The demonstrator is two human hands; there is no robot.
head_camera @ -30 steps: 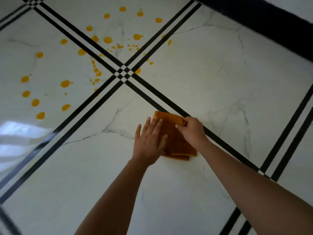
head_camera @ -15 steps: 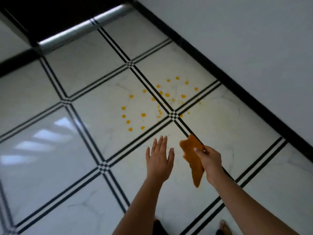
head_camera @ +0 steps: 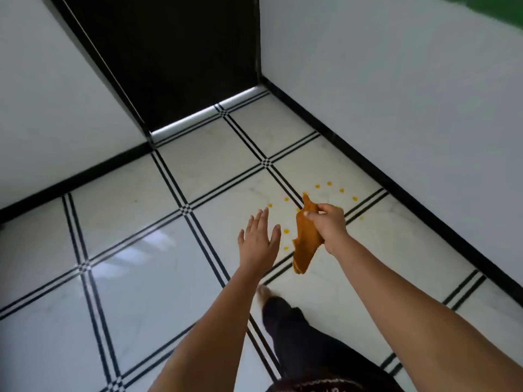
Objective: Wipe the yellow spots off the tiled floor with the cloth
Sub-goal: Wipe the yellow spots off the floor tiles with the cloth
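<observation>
**You stand over the spill, cloth in hand, and the wiping has not begun.**

Your right hand (head_camera: 329, 224) grips the orange cloth (head_camera: 305, 244) in curled fingers. The cloth hangs bunched in the air, clear of the tiled floor (head_camera: 141, 278). Your left hand (head_camera: 259, 241) is spread flat with straight fingers and holds nothing. The yellow spots (head_camera: 329, 183) lie scattered near the floor's right edge, close to the black skirting (head_camera: 410, 193) and around a crossing of the black tile lines. Some are hidden behind the cloth and your hand. None looks smeared, so I judge this to be the approach. Next you will likely need to get low, lay the cloth flat on the nearest drops and press with your palm. Draw the strokes inward so the yellow does not spread.
</observation>
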